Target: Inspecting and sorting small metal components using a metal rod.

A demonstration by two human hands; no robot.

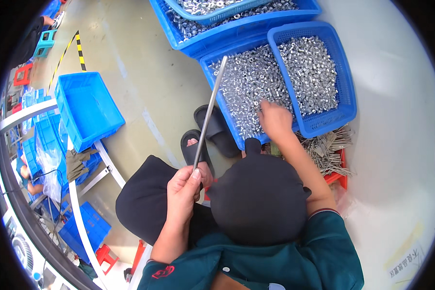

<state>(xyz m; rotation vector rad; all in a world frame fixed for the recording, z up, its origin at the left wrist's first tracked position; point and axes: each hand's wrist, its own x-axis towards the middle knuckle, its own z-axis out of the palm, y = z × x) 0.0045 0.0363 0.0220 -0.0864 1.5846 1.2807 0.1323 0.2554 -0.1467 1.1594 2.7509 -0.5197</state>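
My left hand point(181, 191) is closed round the lower end of a long thin metal rod point(209, 113), which points up and slightly right, away from me. My right hand point(277, 121) reaches down onto small silvery metal sleeves point(249, 77) that fill a blue bin point(222, 104). Its fingers are curled at the surface of the pile; whatever sits between the fingertips is too small or hidden to tell. To the right, a blue perforated basket point(319, 129) holds more short metal sleeves point(309, 72).
Beyond stands a larger blue crate point(217, 42) of metal parts. Loose metal pins point(324, 157) lie in a red container point(342, 176) by my right forearm. At left, a blue box point(89, 108) sits on a white frame point(79, 208) beside grey gloves point(77, 164). Another person's hand point(34, 187) shows far left.
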